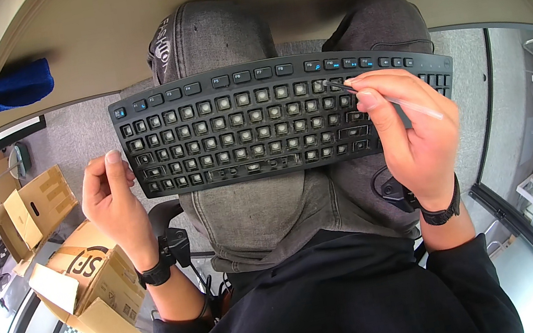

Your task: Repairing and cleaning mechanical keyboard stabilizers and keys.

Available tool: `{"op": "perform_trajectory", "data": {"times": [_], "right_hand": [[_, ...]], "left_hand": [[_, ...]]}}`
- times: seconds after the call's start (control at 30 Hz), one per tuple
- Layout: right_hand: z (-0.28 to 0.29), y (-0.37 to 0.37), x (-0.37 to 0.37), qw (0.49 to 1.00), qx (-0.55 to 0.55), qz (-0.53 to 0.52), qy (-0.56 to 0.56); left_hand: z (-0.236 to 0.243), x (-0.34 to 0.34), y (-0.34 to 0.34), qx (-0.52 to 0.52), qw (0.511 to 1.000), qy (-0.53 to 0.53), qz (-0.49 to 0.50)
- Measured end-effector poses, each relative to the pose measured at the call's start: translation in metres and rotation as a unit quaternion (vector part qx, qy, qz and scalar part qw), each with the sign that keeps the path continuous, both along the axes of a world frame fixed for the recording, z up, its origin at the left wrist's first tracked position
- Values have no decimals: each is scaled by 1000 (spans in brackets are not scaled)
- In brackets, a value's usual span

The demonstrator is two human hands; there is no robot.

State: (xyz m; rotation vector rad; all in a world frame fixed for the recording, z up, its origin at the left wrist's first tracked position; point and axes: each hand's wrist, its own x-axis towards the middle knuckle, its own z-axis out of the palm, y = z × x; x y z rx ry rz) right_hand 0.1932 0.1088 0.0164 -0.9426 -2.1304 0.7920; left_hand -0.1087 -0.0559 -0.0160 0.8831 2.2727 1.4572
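Note:
A black keyboard [259,124] lies across my thighs. Its top row of keys is in place, while the main rows show bare sockets with pale centres. My left hand [115,195] is closed at the keyboard's left edge, thumb up and fingers curled against the side. Between the thumb and fingers of my right hand [420,134] is a thin stick-like tool with a clear handle [420,107] and a dark tip. That tip reaches the sockets at the upper right of the main rows. Behind my right hand, part of the keyboard's right side is hidden.
A beige desk edge [92,93] curves beyond my knees, with a blue cloth [20,86] hanging at its left. Opened cardboard boxes [101,293] stand on the floor to the left. Black straps with small devices [169,248] circle my wrists, and a cable hangs by the left one.

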Motion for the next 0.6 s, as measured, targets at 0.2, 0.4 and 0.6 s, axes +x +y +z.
{"op": "perform_trajectory", "data": {"times": [0.2, 0.4, 0.6], "right_hand": [[1, -4, 0, 999, -43, -4, 9], [-2, -5, 4, 996, -70, -45, 35], [-3, -4, 2, 996, -73, -39, 27]], "left_hand": [[0, 1, 0, -4, 1000, 14, 3], [2, 3, 1, 13, 1000, -7, 25], [2, 4, 2, 7, 1000, 4, 9]]}}
